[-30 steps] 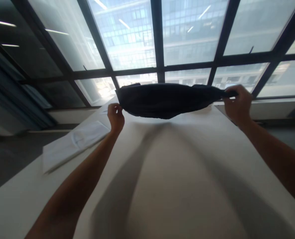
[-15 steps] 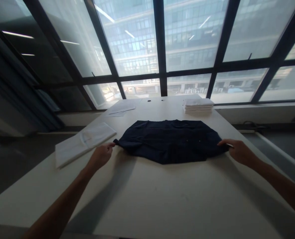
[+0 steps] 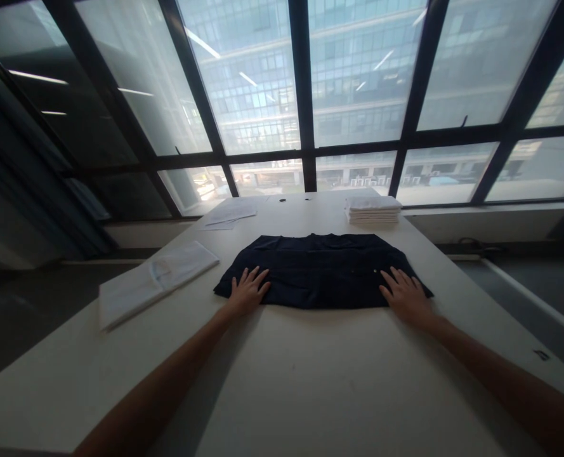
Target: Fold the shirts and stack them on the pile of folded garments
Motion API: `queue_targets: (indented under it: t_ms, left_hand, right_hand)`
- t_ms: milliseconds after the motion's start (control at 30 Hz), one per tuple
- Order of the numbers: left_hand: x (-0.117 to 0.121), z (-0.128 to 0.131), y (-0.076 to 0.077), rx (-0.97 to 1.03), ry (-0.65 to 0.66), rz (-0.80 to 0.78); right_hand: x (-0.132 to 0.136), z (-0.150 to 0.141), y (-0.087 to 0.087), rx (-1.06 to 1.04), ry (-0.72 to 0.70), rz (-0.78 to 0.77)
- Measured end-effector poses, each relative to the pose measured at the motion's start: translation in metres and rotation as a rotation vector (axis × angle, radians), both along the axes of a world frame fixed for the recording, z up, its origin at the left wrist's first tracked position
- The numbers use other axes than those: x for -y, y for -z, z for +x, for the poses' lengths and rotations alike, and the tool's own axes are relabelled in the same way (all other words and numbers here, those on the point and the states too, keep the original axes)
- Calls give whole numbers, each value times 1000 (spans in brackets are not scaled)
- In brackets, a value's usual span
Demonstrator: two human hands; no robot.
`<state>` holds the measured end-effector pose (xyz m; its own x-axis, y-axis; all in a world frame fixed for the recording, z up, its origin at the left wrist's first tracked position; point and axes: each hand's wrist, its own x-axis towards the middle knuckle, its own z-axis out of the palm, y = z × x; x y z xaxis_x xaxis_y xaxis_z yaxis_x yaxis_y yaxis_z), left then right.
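Observation:
A dark navy folded garment (image 3: pixel 320 270) lies flat across the middle of the white table (image 3: pixel 310 381); its exact kind is hard to tell, though small light dots like buttons or studs show on its right part. My left hand (image 3: pixel 249 291) rests palm down on the garment's near left portion, fingers spread. On its near right portion lies my right hand (image 3: pixel 405 295), also flat with the fingers apart. Neither hand grips the cloth.
Left of the garment lies a flat white package (image 3: pixel 153 285). Loose paper sheets (image 3: pixel 229 216) are farther back on the left. A stack of folded white cloths (image 3: pixel 373 211) stands at the back right. Tall windows (image 3: pixel 257 76) rise behind the table.
Both hands have let go of the garment's side corners and moved inward onto its top. Its lifted left and right corners now lie down on the table.

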<state>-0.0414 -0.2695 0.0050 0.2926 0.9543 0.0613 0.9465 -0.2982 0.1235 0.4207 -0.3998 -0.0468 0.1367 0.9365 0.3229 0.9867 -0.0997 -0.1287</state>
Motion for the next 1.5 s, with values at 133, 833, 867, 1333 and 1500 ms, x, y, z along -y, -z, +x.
queue_targets:
  t_ms: [133,833,867,1333,1500]
  left_hand:
    - [-24,6,-1,29,-52,46]
    - [-40,-7,-14,174,3,254]
    - [-39,-9,-16,181,19,262]
    - [7,-64,-54,340,177,350]
    - [49,-101,-71,199,341,7]
  right_hand:
    - [-41,7,-6,-17,6,-20]
    - [-80,15,-23,-190,-18,174]
    - [-79,14,-25,-216,-8,169]
    - [-9,46,-67,-697,-300,295]
    - [35,73,-75,-625,-438,-83]
